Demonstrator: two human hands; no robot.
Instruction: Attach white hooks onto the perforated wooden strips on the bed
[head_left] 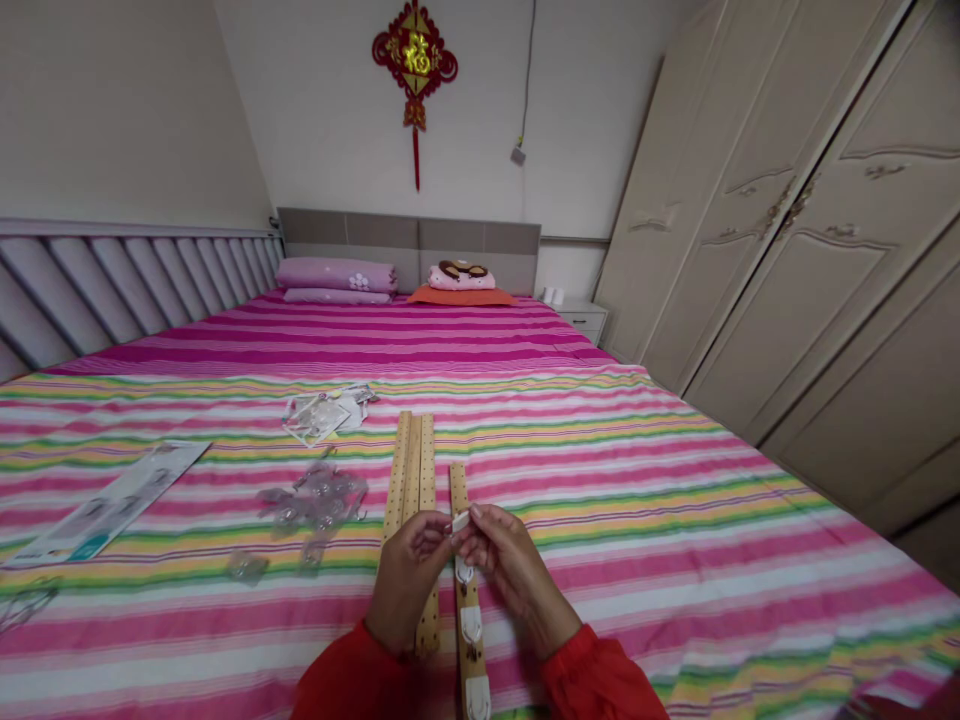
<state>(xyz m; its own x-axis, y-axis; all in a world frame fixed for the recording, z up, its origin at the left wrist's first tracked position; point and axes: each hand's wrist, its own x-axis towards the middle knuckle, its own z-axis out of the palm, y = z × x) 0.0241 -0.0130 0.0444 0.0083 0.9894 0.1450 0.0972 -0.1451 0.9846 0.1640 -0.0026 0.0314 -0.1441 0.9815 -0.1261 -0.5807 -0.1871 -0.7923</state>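
Note:
My left hand [409, 575] and my right hand [510, 565] meet above the striped bedspread [637, 520], both in red sleeves. Their fingertips pinch one small white hook piece [460, 521] between them. Under my hands lies a perforated wooden strip [459, 490] with white hooks [471, 625] stuck along it. Two more wooden strips [412, 465] lie side by side just left of it, partly under my left hand.
A pile of clear plastic hooks [315, 500] lies left of the strips, with opened packaging [322, 412] beyond and a long package card [112, 500] at far left. Pillows [337, 275] sit at the headboard. A wardrobe [810, 250] stands on the right.

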